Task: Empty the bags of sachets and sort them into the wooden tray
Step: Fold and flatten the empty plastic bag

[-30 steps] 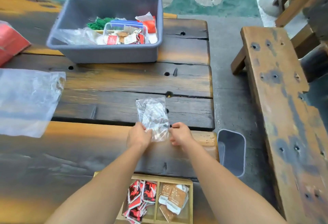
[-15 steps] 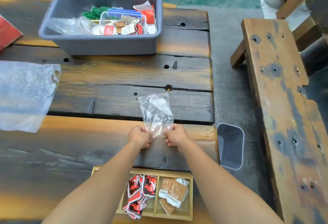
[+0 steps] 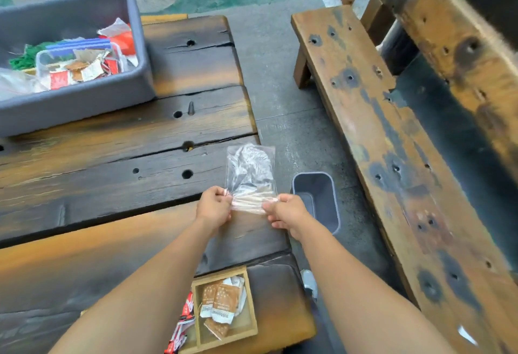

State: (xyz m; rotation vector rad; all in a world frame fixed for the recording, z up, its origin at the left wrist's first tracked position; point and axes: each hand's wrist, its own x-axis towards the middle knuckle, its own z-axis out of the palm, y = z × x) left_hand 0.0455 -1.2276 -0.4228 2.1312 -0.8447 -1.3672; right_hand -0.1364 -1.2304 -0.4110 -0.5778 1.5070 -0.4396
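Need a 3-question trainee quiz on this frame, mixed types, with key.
1. True or false: the left hand and the right hand both pinch the near edge of the clear bag.
2. What colour are the sachets in the right-end compartment of the wooden tray? A: red; B: brown; C: green.
3. Fill in: the small grey bin stands on the ___, beside the table.

Key: 1 true; 2 B; 3 floor.
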